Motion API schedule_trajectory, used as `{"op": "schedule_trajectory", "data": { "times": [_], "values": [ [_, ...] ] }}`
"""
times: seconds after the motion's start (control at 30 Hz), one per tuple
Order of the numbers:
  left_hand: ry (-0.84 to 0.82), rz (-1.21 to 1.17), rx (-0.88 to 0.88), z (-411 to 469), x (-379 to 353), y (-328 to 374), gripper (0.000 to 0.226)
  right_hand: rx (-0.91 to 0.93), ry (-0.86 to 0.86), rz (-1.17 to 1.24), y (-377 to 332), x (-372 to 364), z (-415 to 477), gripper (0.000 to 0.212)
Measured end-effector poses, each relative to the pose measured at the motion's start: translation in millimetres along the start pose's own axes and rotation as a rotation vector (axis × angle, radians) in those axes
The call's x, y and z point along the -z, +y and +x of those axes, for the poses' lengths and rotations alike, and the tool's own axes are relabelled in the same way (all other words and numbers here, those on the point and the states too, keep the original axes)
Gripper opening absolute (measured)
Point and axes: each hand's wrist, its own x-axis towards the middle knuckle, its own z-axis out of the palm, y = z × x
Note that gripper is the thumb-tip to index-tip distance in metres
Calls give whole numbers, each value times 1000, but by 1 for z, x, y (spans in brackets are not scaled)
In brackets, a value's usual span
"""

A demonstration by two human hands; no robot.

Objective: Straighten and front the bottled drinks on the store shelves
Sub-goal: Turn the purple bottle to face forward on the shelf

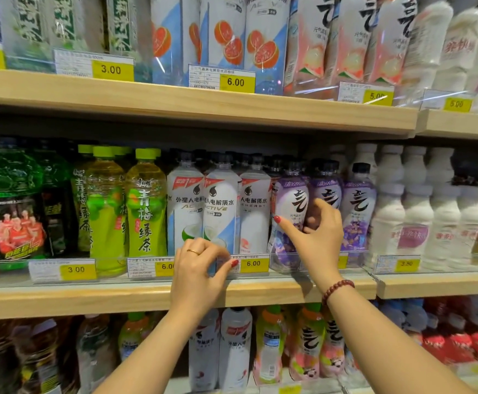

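Observation:
On the middle shelf (90, 300) stand rows of bottled drinks. My right hand (316, 234) grips a purple-labelled bottle (289, 200) that leans left. The thumb lies across its front and the fingers curl into the gap beside the neighbouring purple bottle (327, 190). My left hand (199, 270) is curled at the foot of a white electrolyte-water bottle (220, 206), thumb and fingers pinching its base just above the clear front rail (61, 277). The hand hides the bottle's base.
Green tea bottles (146, 206) and dark green bottles (13, 200) stand to the left, white milky bottles (414, 211) to the right. The upper shelf (203, 106) overhangs close above the caps. Yellow price tags (253, 264) line the rail. More bottles (233, 345) fill the shelf below.

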Motion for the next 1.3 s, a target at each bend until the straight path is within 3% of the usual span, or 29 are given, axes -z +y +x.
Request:
{"op": "schedule_trajectory", "data": {
  "times": [0.13, 0.33, 0.6, 0.73, 0.87, 0.97, 1.13, 1.3],
  "values": [
    [0, -4, 0, 0, 1, 0, 18, -77, -5, 20, 5, 0, -2, 42],
    [4, 6, 7, 1, 0, 0, 19, -98, -123, 62, 7, 7, 4, 28],
    [-36, -13, 52, 2, 4, 4, 15, -27, -154, -83, -4, 13, -1, 31],
    [-95, -18, 61, 5, 10, 4, 12, 5, -219, -163, -5, 21, -3, 23],
    [-172, -40, 57, 5, 19, 4, 14, -15, -182, -200, 3, 30, -21, 36],
    [-196, -38, 14, -2, 28, 7, 16, 93, -173, -199, 5, 39, -45, 30],
    [-178, -136, 29, -47, 54, 1, 23, 272, -173, -166, 14, 56, -102, 26],
    [-238, -71, 100, -115, 77, -25, 27, 201, -285, -113, 31, 52, -150, 27]
  ]
}}
